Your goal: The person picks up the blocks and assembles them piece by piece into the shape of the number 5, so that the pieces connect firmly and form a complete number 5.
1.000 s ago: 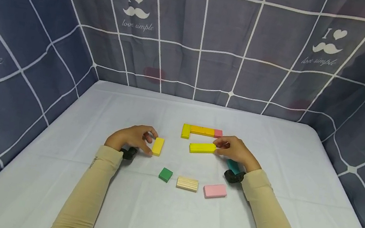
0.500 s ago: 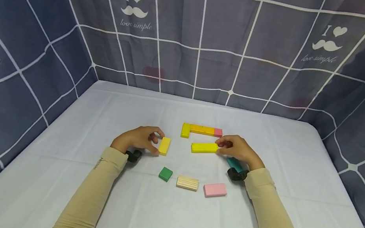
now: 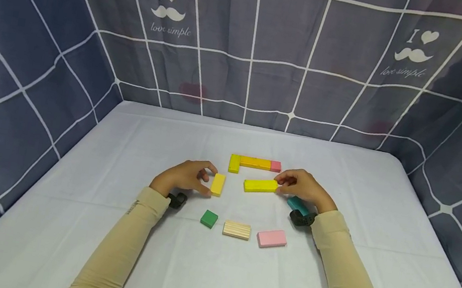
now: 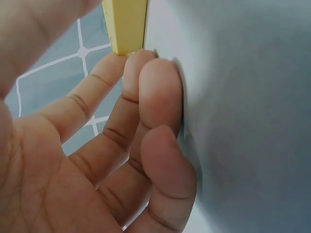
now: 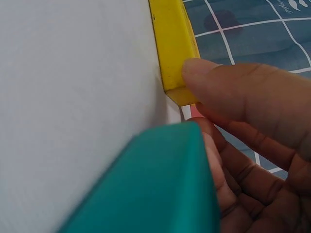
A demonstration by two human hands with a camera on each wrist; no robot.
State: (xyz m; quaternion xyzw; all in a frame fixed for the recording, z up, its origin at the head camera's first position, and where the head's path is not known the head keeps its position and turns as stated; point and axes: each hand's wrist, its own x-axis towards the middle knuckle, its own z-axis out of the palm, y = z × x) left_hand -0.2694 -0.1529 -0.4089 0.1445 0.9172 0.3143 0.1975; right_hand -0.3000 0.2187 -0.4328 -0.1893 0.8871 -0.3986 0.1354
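Note:
In the head view my left hand (image 3: 187,175) pinches a short yellow block (image 3: 217,184) between thumb and index finger, at its two ends. The left wrist view shows an index fingertip against the end of that yellow block (image 4: 127,26), the other fingers curled below it. My right hand (image 3: 302,185) holds the right end of a longer bright-yellow block (image 3: 260,186), which lies nearly level on the table. Seen from the right wrist, the thumb (image 5: 228,87) presses on the long block's end (image 5: 177,48). A teal block (image 3: 297,205) lies under the right wrist.
Behind the long block stands a row: an upright yellow-green block (image 3: 234,163), an orange-yellow bar (image 3: 255,163) and a red-pink piece (image 3: 275,166). Nearer are a green block (image 3: 209,218), a ridged wooden block (image 3: 237,230) and a pink block (image 3: 272,239). Checked curtains (image 3: 285,31) surround the white table (image 3: 175,266).
My left hand has slid right with the short yellow block, closing the gap to the long block. The right hand and long block have shifted very slightly right.

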